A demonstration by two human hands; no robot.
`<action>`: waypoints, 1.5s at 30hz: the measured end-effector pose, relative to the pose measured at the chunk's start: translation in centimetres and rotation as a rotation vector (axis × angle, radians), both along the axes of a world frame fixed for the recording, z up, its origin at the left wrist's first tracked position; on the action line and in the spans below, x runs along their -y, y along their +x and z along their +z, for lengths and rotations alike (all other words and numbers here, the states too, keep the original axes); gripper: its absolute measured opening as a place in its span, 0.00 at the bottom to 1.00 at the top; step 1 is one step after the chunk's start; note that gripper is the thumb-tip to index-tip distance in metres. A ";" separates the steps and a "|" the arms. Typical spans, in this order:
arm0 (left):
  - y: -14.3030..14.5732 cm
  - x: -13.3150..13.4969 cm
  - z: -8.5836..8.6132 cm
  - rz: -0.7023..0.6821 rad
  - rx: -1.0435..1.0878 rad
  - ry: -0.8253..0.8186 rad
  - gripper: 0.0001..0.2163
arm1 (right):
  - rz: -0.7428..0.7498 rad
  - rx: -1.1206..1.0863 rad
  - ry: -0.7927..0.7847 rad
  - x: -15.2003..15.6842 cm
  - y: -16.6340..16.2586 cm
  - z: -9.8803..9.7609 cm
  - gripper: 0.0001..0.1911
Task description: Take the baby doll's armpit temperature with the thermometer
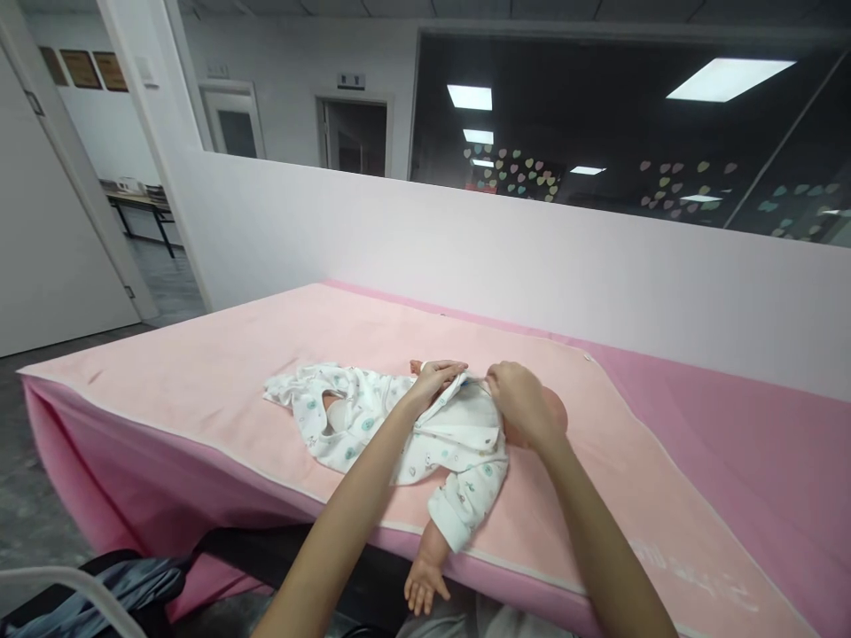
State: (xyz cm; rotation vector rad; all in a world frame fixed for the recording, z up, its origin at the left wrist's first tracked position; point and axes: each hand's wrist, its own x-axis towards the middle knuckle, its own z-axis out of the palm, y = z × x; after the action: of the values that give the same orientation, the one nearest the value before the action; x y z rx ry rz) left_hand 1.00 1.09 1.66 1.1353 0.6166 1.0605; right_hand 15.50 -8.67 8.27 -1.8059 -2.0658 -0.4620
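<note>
A baby doll (435, 542) lies on its back on the pink table cover, its head (555, 409) toward the right. It wears a white patterned baby romper (372, 416), whose front panel is partly lifted at the chest. My left hand (435, 381) is at the chest, fingers closed on the edge of the romper. At the collar, near the doll's neck, my right hand (522, 399) has its bent fingers gripping the fabric; it hides most of the doll's head. One doll arm hangs over the table's front edge. The fingertips' exact hold is partly hidden.
A pale pink mat (232, 354) covers the table over a darker pink cloth (731, 425). A low white wall (465, 239) runs behind, with dark glass above it. Dark fabric (143, 589) and a pale curved bar (73, 580) are at the lower left.
</note>
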 end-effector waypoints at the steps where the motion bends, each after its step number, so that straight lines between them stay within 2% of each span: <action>1: 0.0 0.1 0.1 -0.016 -0.015 0.024 0.19 | 0.016 -0.129 0.054 0.7 0.6 1.0 0.12; 4: -0.2 0.6 0.5 -0.160 -0.099 0.130 0.21 | 0.060 -0.495 0.224 2.5 2.4 3.3 0.10; 6: -0.4 1.0 0.8 -0.292 -0.182 0.210 0.21 | 0.089 -0.679 0.292 3.1 3.1 4.0 0.10; 8: -0.5 1.2 1.0 -0.337 -0.219 0.254 0.20 | 0.118 -0.834 0.298 3.5 3.4 3.9 0.11; 10: -0.6 1.1 0.9 -0.295 -0.189 0.263 0.19 | 0.116 -0.958 0.279 4.2 3.4 3.1 0.13; 14: -0.7 1.2 0.7 -0.270 -0.212 0.293 0.18 | -0.002 -1.049 0.322 8.2 3.8 -0.7 0.12; 19: -0.3 2.0 1.1 -0.299 -0.459 0.559 0.15 | -0.199 -1.071 0.143 15.1 6.2 -8.4 0.15; 21: -0.1 2.0 1.1 -0.295 -0.539 0.621 0.14 | -0.302 -0.982 0.204 16.7 7.2 -11.2 0.16; 23: 0.2 1.9 0.9 -0.278 -0.584 0.635 0.15 | -0.349 -0.764 0.263 17.2 7.7 -13.0 0.15; 25: 0.3 1.7 0.5 -0.264 -0.598 0.635 0.15 | -0.318 -0.516 0.245 16.7 7.4 -13.7 0.14; 27: 0.4 1.6 0.3 -0.260 -0.605 0.638 0.14 | -0.255 -0.333 0.230 15.3 6.2 -13.4 0.14; 30: 0.5 1.4 0.2 -0.270 -0.610 0.636 0.12 | -0.112 -0.211 0.262 12.0 3.0 -11.3 0.13; 33: 0.4 1.2 0.3 -0.307 -0.545 0.597 0.11 | 0.103 -0.135 0.137 7.8 0.3 -8.8 0.14; 35: 0.2 1.2 0.4 -0.339 -0.472 0.541 0.11 | 0.162 -0.120 0.078 5.1 -0.6 -7.6 0.14; 38: 0.0 1.4 0.7 -0.356 -0.429 0.467 0.11 | 0.163 -0.198 0.117 2.1 -0.7 -6.8 0.12; 41: -0.2 1.7 1.1 -0.332 -0.414 0.435 0.12 | 0.130 -0.304 0.230 0.7 -0.7 -7.4 0.12; 45: -0.2 1.7 1.1 -0.313 -0.404 0.431 0.14 | 0.183 -0.331 0.356 0.5 -1.0 -9.3 0.14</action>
State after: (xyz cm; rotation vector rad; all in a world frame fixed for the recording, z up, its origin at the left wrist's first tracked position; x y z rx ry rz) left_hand 0.85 -0.64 2.73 1.7862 0.5085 0.7106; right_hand 14.50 -9.21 -1.07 -1.3696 -1.7700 -0.4158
